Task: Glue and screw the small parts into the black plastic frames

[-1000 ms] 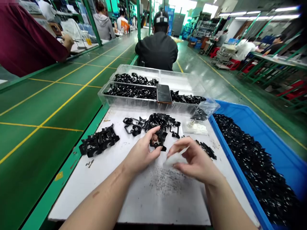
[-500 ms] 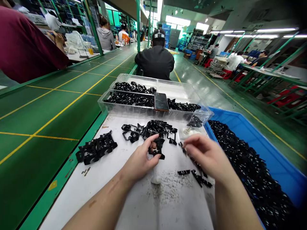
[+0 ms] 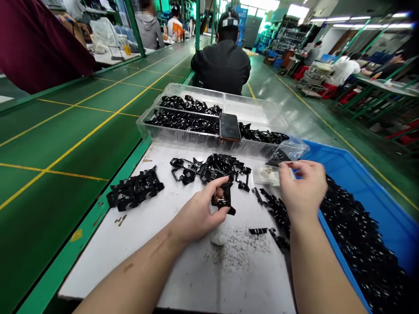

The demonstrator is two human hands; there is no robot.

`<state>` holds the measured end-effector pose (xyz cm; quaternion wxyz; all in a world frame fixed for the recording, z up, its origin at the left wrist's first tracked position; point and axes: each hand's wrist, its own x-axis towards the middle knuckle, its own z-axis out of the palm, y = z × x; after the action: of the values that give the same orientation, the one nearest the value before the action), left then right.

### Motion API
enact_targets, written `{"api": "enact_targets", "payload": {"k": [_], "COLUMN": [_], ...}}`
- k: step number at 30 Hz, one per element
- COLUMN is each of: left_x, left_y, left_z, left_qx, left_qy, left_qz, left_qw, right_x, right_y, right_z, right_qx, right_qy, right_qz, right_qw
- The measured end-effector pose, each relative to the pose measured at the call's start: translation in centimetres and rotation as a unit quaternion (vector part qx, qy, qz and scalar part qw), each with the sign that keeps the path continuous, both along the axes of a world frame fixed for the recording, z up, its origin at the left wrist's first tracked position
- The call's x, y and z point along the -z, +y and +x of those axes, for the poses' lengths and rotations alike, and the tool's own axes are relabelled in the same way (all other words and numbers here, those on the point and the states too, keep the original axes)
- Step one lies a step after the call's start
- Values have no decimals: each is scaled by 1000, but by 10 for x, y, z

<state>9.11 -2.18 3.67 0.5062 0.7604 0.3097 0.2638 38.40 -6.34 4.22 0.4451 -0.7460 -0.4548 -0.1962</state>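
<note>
left hand (image 3: 199,213) gripping black part (image 3: 223,198), right hand (image 3: 303,187) perhaps pinching something

A factory assembly floor is showing here; a long green conveyor belt (image 3: 65,144) is running down the hall beside a white counter (image 3: 203,279); black plastic parts (image 3: 183,123) are lying in heaps in clear trays (image 3: 170,137) and filling a blue bin (image 3: 376,196); a person in black (image 3: 222,65) is sitting at the next station ahead, and others are working at green-framed benches (image 3: 373,87) on both sides; fluorescent tubes (image 3: 358,18) are glowing overhead; yellow lines (image 3: 340,136) are marking the glossy aisle floor; stocked shelves (image 3: 281,37) are standing far back.
</note>
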Motion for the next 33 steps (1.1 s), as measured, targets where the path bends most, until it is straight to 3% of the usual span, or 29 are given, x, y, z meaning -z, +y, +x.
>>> {"api": "enact_targets", "payload": {"k": [3, 5, 8, 10, 26, 33], "left_x": [0, 2, 4, 5, 2, 5], "left_y": [-2, -3, -3, -3, -4, -3], "left_z": [2, 3, 4, 4, 2, 2], "left_qx": [16, 29, 32, 25, 20, 14], "left_qy": [-5, -7, -13, -16, -17, -31], "left_qz": [0, -1, 2, 8, 20, 6], "left_qw": [1000, 1000, 999, 1000, 999, 999], "right_x": [-19, -25, -26, -23, -17, -18], "right_y": [-15, -22, -29, -32, -33, -30], "right_z": [-24, -47, -79, -92, -96, -96], "right_qx": [-50, -132, -268, -321, -351, -362], "right_qy": [-20, 11, 110, 143, 110, 120], "right_qz": [175, 257, 239, 205, 146, 212], "right_qw": [983, 957, 927, 914, 918, 900]}}
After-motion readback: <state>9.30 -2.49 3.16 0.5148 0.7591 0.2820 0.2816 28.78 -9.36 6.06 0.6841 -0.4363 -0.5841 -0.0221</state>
